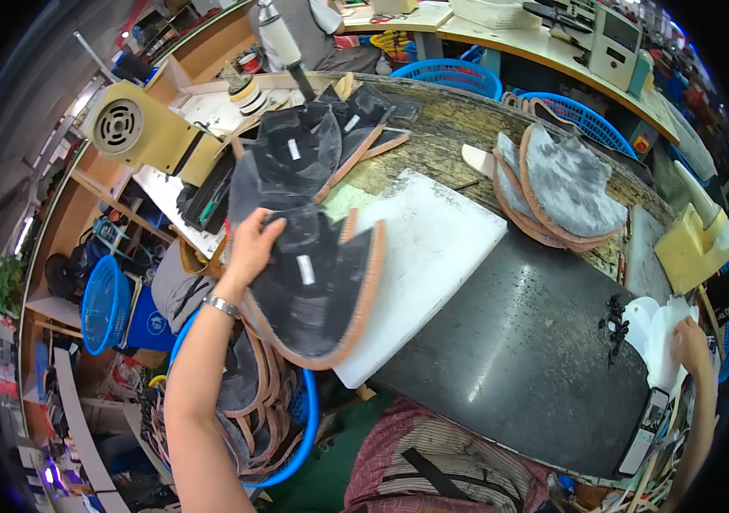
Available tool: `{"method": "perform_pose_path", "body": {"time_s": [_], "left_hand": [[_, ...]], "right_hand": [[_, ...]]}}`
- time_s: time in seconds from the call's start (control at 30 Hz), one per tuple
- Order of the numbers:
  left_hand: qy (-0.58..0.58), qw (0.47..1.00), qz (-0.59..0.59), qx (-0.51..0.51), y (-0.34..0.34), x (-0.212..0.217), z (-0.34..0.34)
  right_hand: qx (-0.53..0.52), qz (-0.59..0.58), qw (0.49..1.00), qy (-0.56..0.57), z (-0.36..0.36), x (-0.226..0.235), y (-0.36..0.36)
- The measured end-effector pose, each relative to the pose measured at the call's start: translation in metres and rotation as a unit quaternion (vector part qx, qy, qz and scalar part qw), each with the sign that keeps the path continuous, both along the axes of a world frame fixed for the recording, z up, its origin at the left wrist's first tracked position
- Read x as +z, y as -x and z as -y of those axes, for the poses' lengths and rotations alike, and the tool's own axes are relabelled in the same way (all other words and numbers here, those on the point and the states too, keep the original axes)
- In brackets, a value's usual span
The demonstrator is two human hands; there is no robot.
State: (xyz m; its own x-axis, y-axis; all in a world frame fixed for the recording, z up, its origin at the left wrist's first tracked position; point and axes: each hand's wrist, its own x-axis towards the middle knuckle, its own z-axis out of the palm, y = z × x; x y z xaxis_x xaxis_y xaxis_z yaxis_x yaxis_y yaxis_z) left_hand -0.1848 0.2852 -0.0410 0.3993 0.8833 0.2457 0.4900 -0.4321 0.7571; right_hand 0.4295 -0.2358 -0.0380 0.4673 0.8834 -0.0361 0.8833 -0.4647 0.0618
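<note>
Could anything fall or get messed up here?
Maybe. The left hand holds a dark tan-edged leather piece hanging past the white board, so it might slide into the blue basket. The phone sits at the counter's edge near the right hand; a bump could knock it off.

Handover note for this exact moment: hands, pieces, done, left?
Left hand: gripping the top dark tan-edged piece, which overhangs the white board.
Right hand: on white sheets at the right bench edge; grip unclear.
More dark pieces stacked behind; grey pieces stacked far right; others in the blue basket below.
Done: stacks sorted on bench.
Left: probably placing the held piece.
</note>
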Motion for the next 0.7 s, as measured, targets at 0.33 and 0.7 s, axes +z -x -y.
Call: {"method": "perform_pose_path", "body": {"time_s": [0.33,0.7], "left_hand": [[-0.408,0.884,-0.225,0.047,-0.041,0.033,-0.052],[0.095,0.931,-0.307,-0.173,-0.102,0.002,0.008]], "right_hand": [[0.114,-0.265,0.954,-0.081,-0.136,0.037,0.186],[-0.337,-0.607,0.662,-0.282,-0.242,-0.028,0.097]]}}
